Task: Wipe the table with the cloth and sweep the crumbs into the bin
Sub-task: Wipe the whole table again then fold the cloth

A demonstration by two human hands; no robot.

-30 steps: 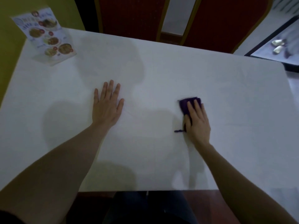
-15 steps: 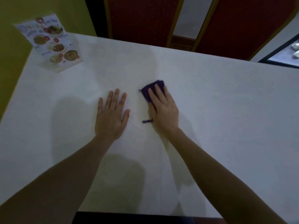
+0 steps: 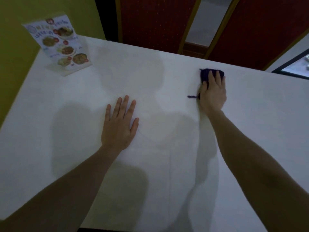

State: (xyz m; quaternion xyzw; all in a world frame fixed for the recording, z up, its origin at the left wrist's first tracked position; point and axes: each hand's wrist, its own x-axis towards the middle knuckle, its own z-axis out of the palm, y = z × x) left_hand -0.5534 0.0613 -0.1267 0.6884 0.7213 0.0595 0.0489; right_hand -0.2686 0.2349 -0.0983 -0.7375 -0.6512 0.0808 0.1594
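A small dark purple cloth (image 3: 204, 76) lies flat on the white table (image 3: 167, 164), close to the far edge at the right of centre. My right hand (image 3: 213, 92) presses down on it with fingers spread over it; a loose purple thread (image 3: 192, 96) trails out to the left of the palm. My left hand (image 3: 119, 126) rests flat on the table near the middle, fingers apart, holding nothing. No crumbs or bin can be made out.
A standing menu card (image 3: 61, 47) with food pictures sits at the far left corner. Two red chairs (image 3: 155, 20) stand behind the far edge. A yellow wall (image 3: 15, 39) runs along the left side.
My right hand slid the cloth left until it was beside my left hand, then back right and farther toward the far edge. My left hand stayed flat in place.
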